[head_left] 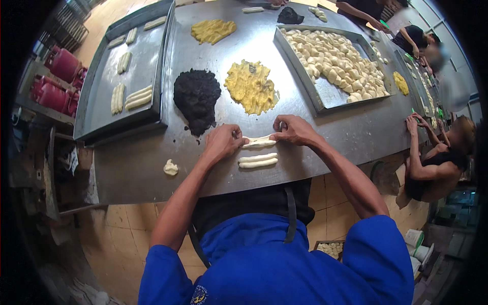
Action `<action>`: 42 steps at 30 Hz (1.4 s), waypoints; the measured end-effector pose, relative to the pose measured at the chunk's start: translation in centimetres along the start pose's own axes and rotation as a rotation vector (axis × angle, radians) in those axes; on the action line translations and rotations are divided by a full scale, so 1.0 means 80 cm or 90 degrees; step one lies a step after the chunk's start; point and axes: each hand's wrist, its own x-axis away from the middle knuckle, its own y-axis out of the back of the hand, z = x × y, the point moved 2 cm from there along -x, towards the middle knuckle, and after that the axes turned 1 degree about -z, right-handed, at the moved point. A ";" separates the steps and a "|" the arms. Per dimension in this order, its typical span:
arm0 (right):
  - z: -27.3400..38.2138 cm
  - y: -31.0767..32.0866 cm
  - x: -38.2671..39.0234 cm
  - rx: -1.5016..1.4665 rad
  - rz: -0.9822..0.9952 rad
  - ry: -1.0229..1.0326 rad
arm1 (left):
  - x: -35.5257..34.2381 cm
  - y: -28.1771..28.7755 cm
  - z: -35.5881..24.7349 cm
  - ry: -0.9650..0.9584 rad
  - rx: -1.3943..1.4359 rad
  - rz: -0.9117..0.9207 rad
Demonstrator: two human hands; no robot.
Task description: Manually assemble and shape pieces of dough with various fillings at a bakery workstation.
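Stretched between my hands is a pale strip of dough (259, 143), flattened, with a fold along its near side. My left hand (223, 139) is closed in a pinch on its left end. The fingers of my right hand (295, 130) pinch the right end. Just nearer to me, two finished-looking dough sticks (258, 161) lie side by side on the metal table. Beyond my hands sit a dark, crumbly mound of filling (197, 97) and a lumpy yellow mound of filling (251, 86). A small scrap of dough (171, 168) rests left of my left forearm.
A deep metal tray (163, 66) with several dough sticks stands at the left. Another tray (325, 105), heaped with dough pieces, is at the far right. More yellow filling (213, 31) and dark filling (291, 16) lie farther back. Several people work along the right side.
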 end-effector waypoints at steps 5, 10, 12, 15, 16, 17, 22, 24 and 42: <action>0.026 -0.011 -0.011 0.044 0.020 0.016 | -0.018 0.006 -0.035 0.029 -0.140 0.075; 0.030 0.001 0.007 0.050 -0.037 -0.003 | -0.033 -0.010 -0.020 -0.008 -0.268 -0.012; 0.007 -0.008 -0.002 0.030 -0.073 0.041 | -0.034 -0.007 -0.011 -0.010 -0.203 0.007; 0.012 -0.007 -0.005 0.002 -0.003 0.011 | -0.034 0.009 -0.022 0.010 -0.173 0.054; 0.011 -0.010 -0.007 0.014 -0.028 0.032 | -0.032 0.008 -0.031 0.019 -0.202 0.077; 0.009 -0.014 -0.009 0.027 -0.053 0.053 | -0.034 0.004 -0.036 0.028 -0.231 0.051; 0.018 -0.016 0.003 0.052 -0.087 0.046 | -0.025 -0.003 -0.025 -0.004 -0.239 -0.001; 0.019 -0.006 0.004 0.051 -0.089 0.035 | -0.025 -0.005 -0.019 -0.023 -0.252 -0.043; 0.003 -0.023 0.001 0.034 -0.154 0.104 | -0.018 -0.002 -0.031 -0.004 -0.219 -0.024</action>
